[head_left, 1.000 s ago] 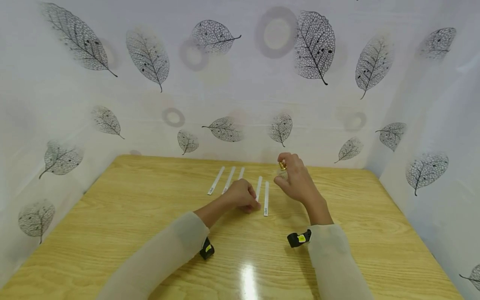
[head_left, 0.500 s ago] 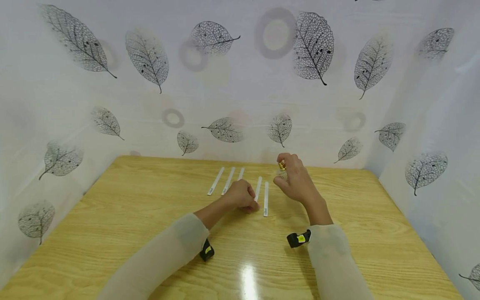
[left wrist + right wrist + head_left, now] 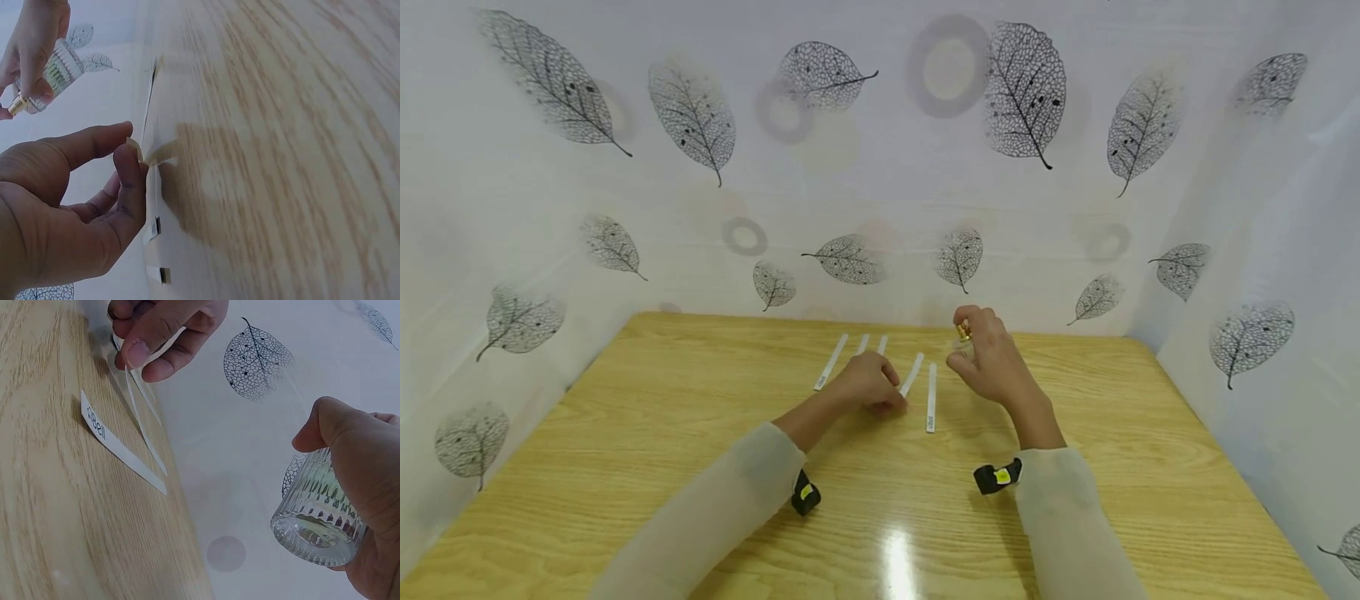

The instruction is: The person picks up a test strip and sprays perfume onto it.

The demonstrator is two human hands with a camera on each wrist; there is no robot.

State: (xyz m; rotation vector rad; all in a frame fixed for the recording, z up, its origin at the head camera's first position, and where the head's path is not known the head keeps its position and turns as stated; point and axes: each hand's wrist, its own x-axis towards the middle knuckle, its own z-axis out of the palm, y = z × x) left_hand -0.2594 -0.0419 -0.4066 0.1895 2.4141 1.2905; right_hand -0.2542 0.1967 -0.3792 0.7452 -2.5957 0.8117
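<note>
Your left hand [image 3: 868,383] pinches one end of a paper strip [image 3: 913,374] between thumb and forefinger, lifted just off the table [image 3: 625,433]; its far end angles away from you. Your right hand [image 3: 992,358] is curled round a ribbed glass bottle [image 3: 317,519] with a gold top [image 3: 964,331], held clear of the table, just right of the strip. The glass looks clear; you cannot tell whether anything is in it. Just right of your left hand a second strip [image 3: 931,397] lies flat, printed end toward you. Beyond and left of that hand, three more strips [image 3: 831,362] lie side by side, partly hidden by your knuckles.
</note>
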